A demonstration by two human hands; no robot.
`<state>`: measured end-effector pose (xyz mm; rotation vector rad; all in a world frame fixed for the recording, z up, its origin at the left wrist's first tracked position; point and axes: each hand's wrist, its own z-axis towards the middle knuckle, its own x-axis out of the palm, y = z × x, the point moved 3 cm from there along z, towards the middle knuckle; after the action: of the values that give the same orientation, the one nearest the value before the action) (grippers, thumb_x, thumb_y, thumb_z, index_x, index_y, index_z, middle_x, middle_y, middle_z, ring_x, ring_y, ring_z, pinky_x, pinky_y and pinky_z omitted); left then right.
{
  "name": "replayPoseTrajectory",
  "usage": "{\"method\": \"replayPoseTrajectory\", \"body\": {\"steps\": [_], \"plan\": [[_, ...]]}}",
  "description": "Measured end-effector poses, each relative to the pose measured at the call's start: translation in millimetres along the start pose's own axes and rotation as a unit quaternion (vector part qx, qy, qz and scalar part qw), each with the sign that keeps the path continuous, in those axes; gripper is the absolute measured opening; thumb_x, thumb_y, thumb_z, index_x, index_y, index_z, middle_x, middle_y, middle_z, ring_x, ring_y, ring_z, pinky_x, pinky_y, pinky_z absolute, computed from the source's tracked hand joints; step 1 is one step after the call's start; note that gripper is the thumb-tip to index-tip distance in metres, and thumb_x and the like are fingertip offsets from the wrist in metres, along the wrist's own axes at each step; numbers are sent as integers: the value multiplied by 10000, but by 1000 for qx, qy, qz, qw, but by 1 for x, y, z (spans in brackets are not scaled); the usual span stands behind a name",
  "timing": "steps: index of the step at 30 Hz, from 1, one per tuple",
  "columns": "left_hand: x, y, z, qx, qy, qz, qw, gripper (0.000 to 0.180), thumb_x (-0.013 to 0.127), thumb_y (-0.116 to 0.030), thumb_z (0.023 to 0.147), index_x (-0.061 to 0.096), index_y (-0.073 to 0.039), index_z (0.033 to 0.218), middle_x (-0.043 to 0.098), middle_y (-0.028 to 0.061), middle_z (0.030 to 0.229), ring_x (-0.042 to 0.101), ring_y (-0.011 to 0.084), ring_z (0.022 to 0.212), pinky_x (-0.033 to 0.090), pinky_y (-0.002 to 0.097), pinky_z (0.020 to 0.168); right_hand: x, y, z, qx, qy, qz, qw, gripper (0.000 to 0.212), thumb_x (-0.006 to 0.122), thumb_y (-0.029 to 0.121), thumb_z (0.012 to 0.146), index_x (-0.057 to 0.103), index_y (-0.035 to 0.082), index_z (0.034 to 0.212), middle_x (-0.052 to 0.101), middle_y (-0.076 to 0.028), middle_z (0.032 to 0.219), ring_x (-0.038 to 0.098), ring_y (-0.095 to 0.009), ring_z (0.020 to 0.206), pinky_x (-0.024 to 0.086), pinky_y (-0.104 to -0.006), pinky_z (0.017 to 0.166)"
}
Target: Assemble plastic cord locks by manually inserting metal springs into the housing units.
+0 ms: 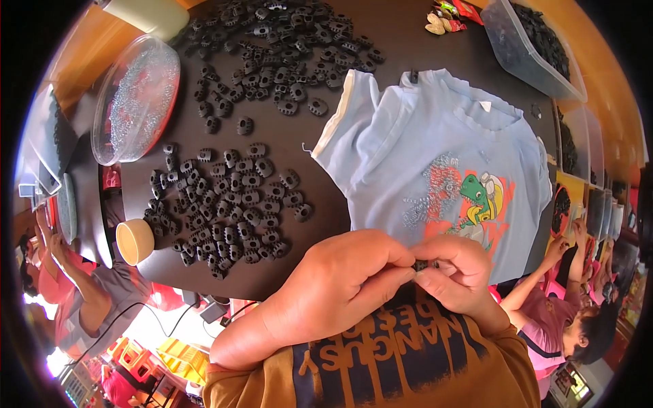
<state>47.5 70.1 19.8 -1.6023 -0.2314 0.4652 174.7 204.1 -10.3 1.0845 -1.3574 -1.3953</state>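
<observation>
Both hands meet over the lower edge of a light blue T-shirt (388, 163) laid on the dark table. My left hand (354, 279) pinches a small black plastic piece (421, 264) between thumb and forefinger. On the piece's other side my right hand (457, 268) grips it too, fingers curled. Fingertips cover most of the piece. A patch of tiny silvery bits (435, 194), perhaps small springs, lies on the shirt just beyond my hands. Left of the shirt spreads a loose group of black oval pieces with holes (231, 204).
A larger heap of black pieces (272, 54) lies at the back. At left stand a round clear tub (170, 75) of silvery bits and a tan cup (136, 242). Clear bins (524, 61) with black parts line the right. Other people (551, 306) sit at both sides.
</observation>
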Motion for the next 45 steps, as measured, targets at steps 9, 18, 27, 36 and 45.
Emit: {"method": "replayPoseTrajectory", "body": {"steps": [9,18,27,36,45], "plan": [[-10,3,-9,128,-58,97,985,242,767,-31,675,678,-29,900,622,66,730,578,206,615,449,311,542,12,15,22,20,61,-9,998,210,664,60,834,632,-12,1028,686,-113,919,670,-232,759,500,-286,652],[-81,1,12,92,-179,390,899,184,662,-16,755,669,-46,936,600,70,750,554,243,649,439,336,600,12,-1,26,15,35,55,998,195,655,16,831,643,-13,1023,693,-103,909,679,-208,785,514,-275,685],[-133,44,56,38,-176,605,775,146,641,-129,801,649,-69,934,601,78,878,584,297,814,441,393,744,5,-2,24,-19,14,54,998,212,696,17,785,657,-11,991,685,-108,891,665,-203,743,489,-274,623],[-119,44,67,82,-117,698,702,153,664,-112,726,631,-88,874,593,62,868,587,275,808,437,382,737,-1,3,20,-68,29,29,997,228,643,3,824,620,-31,1048,693,-124,879,627,-137,671,446,-232,524],[-103,25,42,-69,-218,361,904,126,651,-16,768,573,-16,866,571,63,793,548,127,644,459,264,624,-3,1,14,-13,11,87,996,248,621,-32,832,609,-32,1080,669,-97,929,685,-159,822,422,-190,499]]}}
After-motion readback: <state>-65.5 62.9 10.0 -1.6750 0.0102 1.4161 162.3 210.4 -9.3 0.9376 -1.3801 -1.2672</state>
